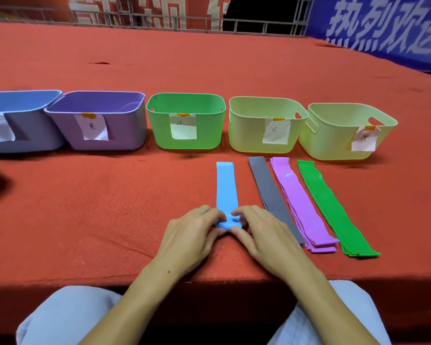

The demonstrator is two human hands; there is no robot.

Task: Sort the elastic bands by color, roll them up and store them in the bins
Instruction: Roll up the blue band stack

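Both hands are pinching the near end of a flat light-blue elastic band (226, 185): the left hand (193, 232) and the right hand (261, 235) are curling their fingers and thumbs round a small rolled-up bit of the band, so each grip is pressing together on that roll from its own side. The rest of the blue band is lying straight out from the grip across the red felt-covered table (97, 207), its far end pointing toward the gap between two bins. Just to the right of the right hand, a dark grey flat elastic band (269, 192) is lying on a slant, its near end passing close beside the right hand's knuckles. Beside it a stack of purple flat elastic bands (300, 202) is lying at the same slant, and farther right a stack of bright green flat elastic bands (331, 207) is lying likewise. Along the far side of the bands, five plastic bins are standing in a row, each wearing a taped paper label: a blue bin (23, 100) at the left edge, a purple bin (125, 130) touching it, a green bin (209, 130), a pale yellow-green bin (246, 135), and another pale yellow-green bin (334, 145) at the right. Nothing is lying between the grip and the bins except the blue band itself. A blue banner with white characters (383, 28) is hanging at the far right.
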